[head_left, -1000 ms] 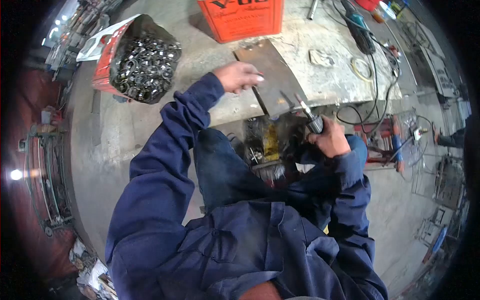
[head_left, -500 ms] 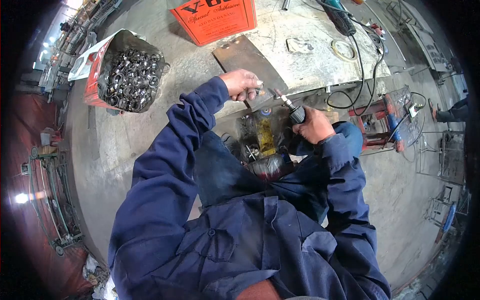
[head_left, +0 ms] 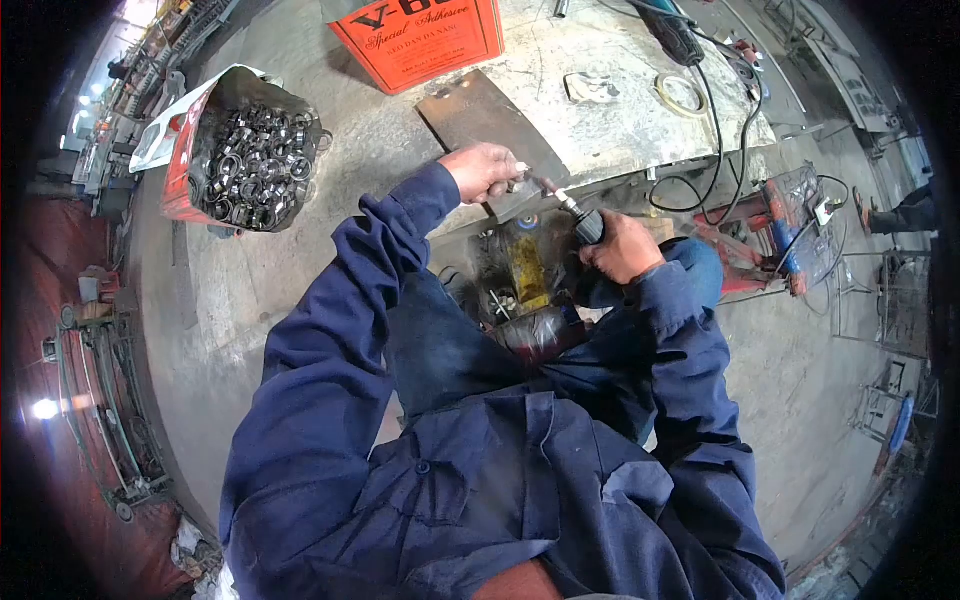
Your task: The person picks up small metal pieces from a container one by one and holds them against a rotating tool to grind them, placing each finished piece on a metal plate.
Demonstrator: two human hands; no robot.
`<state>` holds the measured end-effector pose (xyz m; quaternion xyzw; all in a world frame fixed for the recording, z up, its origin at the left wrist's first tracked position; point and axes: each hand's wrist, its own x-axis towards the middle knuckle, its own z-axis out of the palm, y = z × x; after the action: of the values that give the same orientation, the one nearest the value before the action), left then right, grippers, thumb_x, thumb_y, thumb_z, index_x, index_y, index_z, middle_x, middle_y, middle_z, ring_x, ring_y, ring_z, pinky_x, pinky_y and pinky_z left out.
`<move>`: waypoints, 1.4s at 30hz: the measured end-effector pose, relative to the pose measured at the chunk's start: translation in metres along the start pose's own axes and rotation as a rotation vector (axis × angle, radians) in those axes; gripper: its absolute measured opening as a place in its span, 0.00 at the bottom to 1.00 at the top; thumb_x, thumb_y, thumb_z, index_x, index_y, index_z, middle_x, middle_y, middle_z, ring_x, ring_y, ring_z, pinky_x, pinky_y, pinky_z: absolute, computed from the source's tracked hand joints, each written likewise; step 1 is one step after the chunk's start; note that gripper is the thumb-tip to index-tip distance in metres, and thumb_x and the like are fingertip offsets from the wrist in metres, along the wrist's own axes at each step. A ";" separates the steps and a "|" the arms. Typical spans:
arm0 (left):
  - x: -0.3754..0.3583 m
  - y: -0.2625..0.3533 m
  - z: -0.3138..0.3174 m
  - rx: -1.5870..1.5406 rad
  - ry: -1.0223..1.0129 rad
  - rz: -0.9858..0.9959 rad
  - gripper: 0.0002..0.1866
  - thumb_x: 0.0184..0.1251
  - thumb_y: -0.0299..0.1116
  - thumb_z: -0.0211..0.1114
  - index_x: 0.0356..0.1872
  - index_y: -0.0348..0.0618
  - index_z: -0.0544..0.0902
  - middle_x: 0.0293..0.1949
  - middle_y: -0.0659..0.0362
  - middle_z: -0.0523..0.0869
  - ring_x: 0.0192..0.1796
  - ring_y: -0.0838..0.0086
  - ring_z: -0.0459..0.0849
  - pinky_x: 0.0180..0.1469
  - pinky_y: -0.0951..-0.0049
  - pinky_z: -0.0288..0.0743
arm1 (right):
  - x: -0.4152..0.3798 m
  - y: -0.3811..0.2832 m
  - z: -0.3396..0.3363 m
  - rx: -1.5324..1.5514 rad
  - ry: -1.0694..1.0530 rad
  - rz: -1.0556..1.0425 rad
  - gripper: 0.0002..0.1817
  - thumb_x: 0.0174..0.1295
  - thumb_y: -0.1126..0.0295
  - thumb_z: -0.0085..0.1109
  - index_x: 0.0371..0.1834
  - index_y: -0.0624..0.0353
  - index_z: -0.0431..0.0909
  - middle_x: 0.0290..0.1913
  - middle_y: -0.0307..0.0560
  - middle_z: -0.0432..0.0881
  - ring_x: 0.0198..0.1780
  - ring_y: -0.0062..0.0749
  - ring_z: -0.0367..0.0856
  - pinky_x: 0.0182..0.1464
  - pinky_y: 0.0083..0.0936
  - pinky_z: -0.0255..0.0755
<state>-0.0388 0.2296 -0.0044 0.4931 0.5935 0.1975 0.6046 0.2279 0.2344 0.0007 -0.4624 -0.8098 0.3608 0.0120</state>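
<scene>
My left hand [head_left: 482,172] is closed in a pinch over the dark metal plate [head_left: 490,120], holding a small shiny metal ring, mostly hidden by the fingers. My right hand [head_left: 625,250] wraps round a die grinder [head_left: 590,228] with a black ribbed collar and a bright shaft. The grinder's narrow brownish tip points up and left, right at the ring by my left fingertips. To the left stands a cut-open red can [head_left: 182,185] full of shiny metal rings [head_left: 258,165].
An orange adhesive can [head_left: 425,45] stands behind the plate. On the worktop [head_left: 620,130] lie a tape roll [head_left: 682,95] and a corded teal power tool [head_left: 672,35]. A yellow-marked machine part [head_left: 528,270] sits between my knees. A red frame [head_left: 735,245] stands right; another person's sleeve [head_left: 905,218] shows beyond.
The grinder's tip has come left and a little up, closing the gap to the ring in my left hand. The whole view has shifted slightly.
</scene>
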 end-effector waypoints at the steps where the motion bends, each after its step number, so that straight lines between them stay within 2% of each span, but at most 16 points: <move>1: -0.002 0.005 0.001 -0.001 0.004 0.002 0.13 0.68 0.44 0.57 0.35 0.44 0.77 0.19 0.68 0.72 0.14 0.86 0.64 0.13 0.83 0.55 | 0.002 0.001 0.002 -0.010 -0.004 -0.001 0.22 0.43 0.63 0.65 0.40 0.65 0.76 0.36 0.65 0.80 0.43 0.57 0.79 0.45 0.42 0.72; 3: -0.005 0.013 0.005 -0.003 0.031 -0.079 0.13 0.67 0.44 0.57 0.34 0.44 0.77 0.19 0.69 0.72 0.14 0.86 0.63 0.14 0.82 0.55 | 0.005 0.004 0.008 -0.017 -0.007 -0.002 0.22 0.43 0.63 0.65 0.40 0.65 0.76 0.35 0.65 0.80 0.42 0.57 0.79 0.44 0.42 0.73; 7: -0.002 0.014 0.005 0.012 0.027 -0.107 0.13 0.66 0.44 0.58 0.34 0.45 0.77 0.19 0.69 0.72 0.14 0.87 0.64 0.14 0.82 0.54 | 0.008 0.003 0.008 -0.033 -0.013 -0.003 0.22 0.42 0.64 0.65 0.40 0.65 0.76 0.34 0.65 0.80 0.42 0.58 0.78 0.43 0.42 0.72; 10: -0.002 0.014 0.013 0.061 0.055 -0.069 0.13 0.67 0.44 0.58 0.34 0.44 0.78 0.18 0.69 0.72 0.15 0.86 0.64 0.15 0.82 0.55 | 0.007 -0.001 0.009 -0.019 -0.016 -0.023 0.22 0.44 0.62 0.64 0.40 0.66 0.76 0.35 0.66 0.80 0.42 0.58 0.78 0.44 0.42 0.73; 12: 0.001 0.011 0.020 0.173 0.200 0.056 0.15 0.66 0.45 0.60 0.31 0.41 0.80 0.19 0.67 0.75 0.19 0.84 0.69 0.21 0.80 0.62 | 0.010 -0.005 0.007 -0.007 0.000 -0.048 0.22 0.44 0.62 0.64 0.39 0.65 0.76 0.35 0.66 0.80 0.42 0.58 0.78 0.44 0.43 0.72; 13: 0.003 0.009 0.021 0.174 0.199 0.056 0.15 0.66 0.45 0.60 0.31 0.41 0.80 0.19 0.67 0.75 0.19 0.84 0.69 0.21 0.80 0.62 | 0.011 -0.007 0.005 -0.023 0.007 -0.023 0.22 0.44 0.61 0.64 0.39 0.65 0.77 0.35 0.66 0.80 0.42 0.58 0.78 0.45 0.43 0.72; 15: 0.008 0.003 0.025 0.246 0.332 0.175 0.18 0.64 0.46 0.61 0.30 0.39 0.83 0.21 0.64 0.79 0.24 0.82 0.73 0.29 0.78 0.68 | 0.016 -0.006 0.007 -0.036 0.012 0.005 0.21 0.44 0.61 0.64 0.39 0.65 0.77 0.35 0.65 0.80 0.43 0.58 0.79 0.45 0.43 0.72; 16: 0.010 0.000 0.026 0.247 0.330 0.173 0.18 0.64 0.46 0.61 0.30 0.39 0.83 0.21 0.64 0.79 0.24 0.82 0.73 0.29 0.78 0.68 | 0.021 -0.002 0.010 -0.038 0.052 0.010 0.22 0.42 0.63 0.66 0.40 0.64 0.76 0.35 0.64 0.80 0.42 0.58 0.78 0.44 0.43 0.72; 18: 0.011 -0.003 0.028 0.209 0.397 0.203 0.18 0.60 0.48 0.64 0.29 0.42 0.85 0.23 0.58 0.83 0.26 0.75 0.77 0.33 0.71 0.71 | 0.026 0.000 0.012 -0.036 0.081 0.010 0.22 0.42 0.66 0.67 0.41 0.62 0.76 0.35 0.63 0.80 0.43 0.59 0.78 0.42 0.43 0.72; 21: 0.011 -0.005 0.032 0.141 0.419 0.222 0.18 0.59 0.48 0.65 0.28 0.41 0.85 0.24 0.58 0.84 0.28 0.74 0.78 0.34 0.70 0.71 | 0.027 0.000 0.013 -0.076 -0.005 0.018 0.19 0.45 0.61 0.63 0.38 0.62 0.78 0.36 0.63 0.81 0.44 0.56 0.79 0.46 0.42 0.73; 25: 0.014 -0.001 0.032 0.111 0.420 0.235 0.18 0.59 0.48 0.65 0.29 0.42 0.85 0.25 0.57 0.84 0.29 0.74 0.79 0.35 0.71 0.72 | 0.028 -0.001 0.015 -0.042 -0.048 -0.028 0.19 0.45 0.62 0.63 0.38 0.62 0.78 0.36 0.62 0.81 0.44 0.56 0.79 0.46 0.42 0.73; 27: 0.010 0.005 0.030 0.181 0.367 0.200 0.21 0.61 0.51 0.62 0.30 0.40 0.84 0.23 0.62 0.82 0.27 0.79 0.76 0.33 0.74 0.70 | 0.028 -0.003 0.012 -0.068 -0.029 -0.018 0.19 0.45 0.62 0.63 0.38 0.62 0.78 0.36 0.62 0.81 0.43 0.56 0.79 0.46 0.42 0.73; 30: 0.012 0.007 0.028 0.304 0.387 0.163 0.21 0.61 0.51 0.62 0.30 0.40 0.84 0.23 0.61 0.82 0.27 0.78 0.77 0.33 0.73 0.70 | 0.034 0.005 0.014 -0.043 0.039 -0.021 0.19 0.45 0.62 0.63 0.38 0.64 0.78 0.36 0.63 0.81 0.43 0.56 0.79 0.45 0.43 0.73; 36: 0.012 0.001 0.030 0.195 0.388 0.233 0.21 0.61 0.51 0.62 0.30 0.39 0.84 0.22 0.59 0.82 0.27 0.78 0.77 0.32 0.72 0.71 | 0.031 -0.003 0.018 -0.109 -0.054 -0.011 0.19 0.45 0.63 0.63 0.39 0.64 0.78 0.37 0.64 0.81 0.43 0.57 0.79 0.45 0.43 0.73; 42: 0.017 -0.001 0.027 0.293 0.396 0.189 0.22 0.61 0.52 0.62 0.31 0.39 0.84 0.22 0.59 0.82 0.26 0.77 0.78 0.33 0.72 0.72 | 0.028 -0.005 0.008 -0.049 0.083 -0.027 0.19 0.45 0.63 0.63 0.40 0.63 0.78 0.37 0.62 0.81 0.44 0.56 0.79 0.45 0.42 0.73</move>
<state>-0.0109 0.2339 -0.0193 0.5806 0.6737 0.2575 0.3777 0.2050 0.2495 -0.0112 -0.4663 -0.8233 0.3214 0.0391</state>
